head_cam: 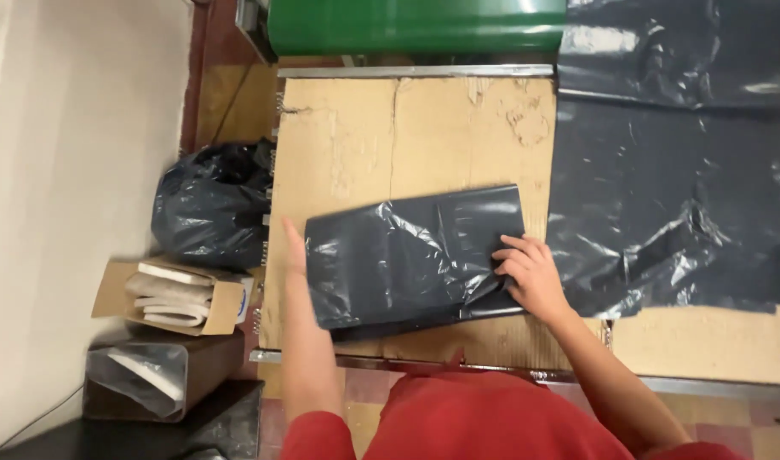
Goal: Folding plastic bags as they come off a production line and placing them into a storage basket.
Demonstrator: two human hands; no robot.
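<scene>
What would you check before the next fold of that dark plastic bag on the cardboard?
1. Folded bag lies flat on the cardboard sheet: ok.
2. Right hand presses the bag's right edge: ok.
3. Left hand lies along the bag's left edge: ok.
4. Folded edges lined up: cannot tell, the plastic is wrinkled.
5. Spread dark plastic on the right kept apart from the folded bag: not ok, they meet under the right hand.
</scene>
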